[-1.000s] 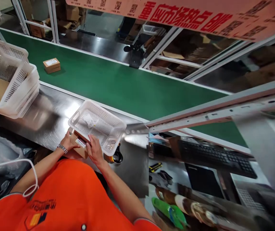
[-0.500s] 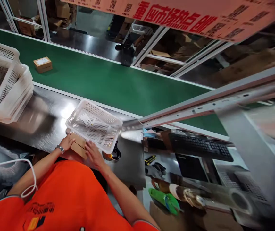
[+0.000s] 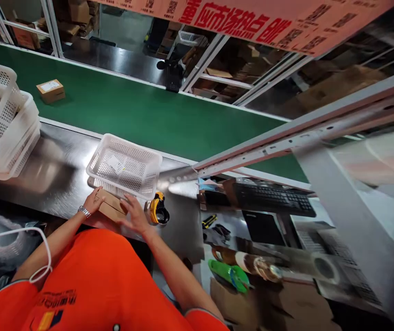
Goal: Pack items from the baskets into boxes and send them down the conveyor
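A small brown cardboard box (image 3: pixel 111 206) lies between my hands at the near edge of the metal bench. My left hand (image 3: pixel 92 201) grips its left end, the thumb on top; a metal watch circles that wrist. At the opposite end, my right hand (image 3: pixel 135 215) holds the box with its fingers bent over the edge. Just beyond the box sits a white perforated plastic basket (image 3: pixel 128 162) with a labelled slip (image 3: pixel 115 164) inside. To the right of the basket stands a yellow and black tape dispenser (image 3: pixel 158 209).
Behind the metal bench (image 3: pixel 59 161) runs a green conveyor belt (image 3: pixel 121 103) carrying a labelled carton (image 3: pixel 51 91). Stacked white baskets (image 3: pixel 21 133) stand at left. A metal post (image 3: pixel 252 156) crosses on the right, near a keyboard (image 3: pixel 274 197) and a green bottle-like item (image 3: pixel 229 275).
The white basket has shifted away from me, uncovering more of the tape dispenser. My hands remain at the box's ends, and the whole view has shifted slightly.
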Demonstrator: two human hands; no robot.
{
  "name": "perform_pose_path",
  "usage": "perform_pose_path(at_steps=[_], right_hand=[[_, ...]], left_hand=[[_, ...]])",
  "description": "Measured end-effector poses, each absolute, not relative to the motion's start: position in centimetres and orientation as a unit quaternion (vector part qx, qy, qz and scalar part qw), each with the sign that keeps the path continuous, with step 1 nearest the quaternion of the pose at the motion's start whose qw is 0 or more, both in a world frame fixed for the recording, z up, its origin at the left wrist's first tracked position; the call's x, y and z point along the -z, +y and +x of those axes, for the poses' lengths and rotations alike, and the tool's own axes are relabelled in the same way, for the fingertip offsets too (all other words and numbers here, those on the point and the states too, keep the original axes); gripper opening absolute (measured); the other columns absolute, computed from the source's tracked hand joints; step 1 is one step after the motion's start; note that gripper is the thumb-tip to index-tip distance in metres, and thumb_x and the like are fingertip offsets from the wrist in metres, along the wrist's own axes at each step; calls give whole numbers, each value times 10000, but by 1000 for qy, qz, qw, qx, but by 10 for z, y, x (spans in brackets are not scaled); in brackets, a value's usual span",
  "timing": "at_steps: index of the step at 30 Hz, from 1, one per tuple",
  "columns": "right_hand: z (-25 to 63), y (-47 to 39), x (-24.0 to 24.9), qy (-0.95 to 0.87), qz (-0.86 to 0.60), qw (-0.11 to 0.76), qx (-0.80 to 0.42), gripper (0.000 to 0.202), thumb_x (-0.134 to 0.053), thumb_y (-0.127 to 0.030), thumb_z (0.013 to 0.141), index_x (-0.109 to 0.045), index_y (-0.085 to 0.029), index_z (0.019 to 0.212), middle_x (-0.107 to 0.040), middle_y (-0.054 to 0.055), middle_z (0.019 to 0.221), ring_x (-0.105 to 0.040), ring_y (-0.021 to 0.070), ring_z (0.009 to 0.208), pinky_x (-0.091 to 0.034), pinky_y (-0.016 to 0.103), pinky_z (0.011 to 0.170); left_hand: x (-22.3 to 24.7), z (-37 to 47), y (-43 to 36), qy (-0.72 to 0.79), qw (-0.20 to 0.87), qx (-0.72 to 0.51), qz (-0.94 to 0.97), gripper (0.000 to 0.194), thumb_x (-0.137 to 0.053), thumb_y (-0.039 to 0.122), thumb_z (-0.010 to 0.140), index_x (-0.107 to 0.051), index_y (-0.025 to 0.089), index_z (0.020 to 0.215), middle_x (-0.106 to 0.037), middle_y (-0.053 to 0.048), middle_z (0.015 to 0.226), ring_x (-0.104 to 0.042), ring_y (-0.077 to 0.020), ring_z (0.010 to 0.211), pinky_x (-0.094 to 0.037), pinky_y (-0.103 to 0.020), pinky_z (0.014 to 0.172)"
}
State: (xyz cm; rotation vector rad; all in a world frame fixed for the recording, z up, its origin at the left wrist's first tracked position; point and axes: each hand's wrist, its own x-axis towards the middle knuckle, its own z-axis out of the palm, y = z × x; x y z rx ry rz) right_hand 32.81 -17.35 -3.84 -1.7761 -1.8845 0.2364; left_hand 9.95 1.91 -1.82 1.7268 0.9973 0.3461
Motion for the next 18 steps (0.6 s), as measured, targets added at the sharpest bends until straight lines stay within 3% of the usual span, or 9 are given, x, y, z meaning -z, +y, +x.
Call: perform_pose_path(at_steps=[2,7,13,18], right_hand=[[309,-185,46,-699,-656,254,-127,969,-830,-596,900,-448,-233,1713,-358,232,1775,-388,432,1618,-411,694,1292],[292,-185,58,-665,-672,285,-161,869,-863,-418,861,-541,-256,1652,-433,210,1672,-494,396,1493,-499,627,1216],[300,-209,51,-648,-687,295,-144,865,-744,-557,973,-424,-250,1716,-402,227,1729,-464,413,1551,-494,648,1231],[346,-260,64,-399,-863,310,14,827,-549,-622,1052,-385,-122,1690,-584,321,1513,-587,468,1405,-493,746,1154]], left_hand=[[17,101,18,421,534,-141,720,596,-667,451,1000,-615,171,1523,-728,-150,1477,-725,-297,1308,-573,-437,1165],[14,104,19,458,519,-124,711,526,-647,480,1029,-663,194,1470,-787,-121,1362,-751,-300,1238,-584,-420,1129],[17,105,17,459,519,-141,707,527,-660,468,1010,-694,183,1452,-794,-125,1381,-756,-295,1264,-573,-397,1152],[18,107,22,460,538,-137,693,533,-699,422,952,-719,159,1416,-815,-134,1343,-776,-308,1239,-590,-425,1143]])
